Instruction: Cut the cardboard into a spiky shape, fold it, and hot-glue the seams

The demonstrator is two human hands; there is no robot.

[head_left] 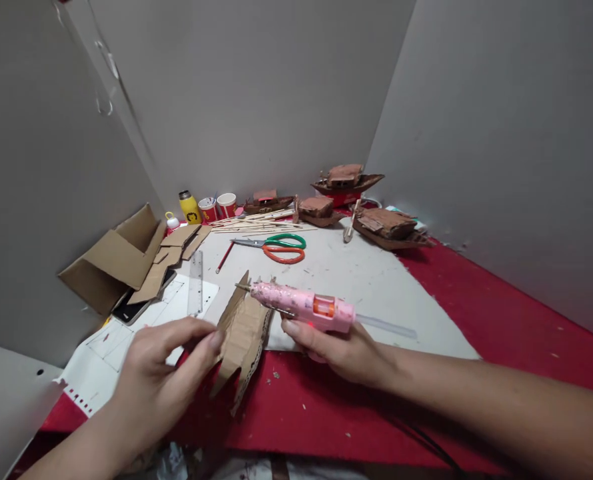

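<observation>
My right hand (334, 350) is wrapped round the grip of a pink glue gun (296, 303), its nozzle pointing left and a clear glue stick (386, 325) poking out of its back end. Below the nozzle is a cut and folded piece of corrugated cardboard (244, 330) with pointed ends, like a small boat hull. My left hand (171, 360) is at the left side of this cardboard, thumb and forefinger closed on its edge. The other left fingers are curled and partly hidden. The glue gun covers part of the cardboard's far end.
Green-and-orange scissors (281, 248), a pencil (225, 258), a clear ruler (195, 283) and wooden sticks (256, 221) lie beyond my hands. Several brown model boats (389, 227) stand at the back. A cardboard box (121, 257), a phone (136, 308) and drawn paper (111, 347) are at left.
</observation>
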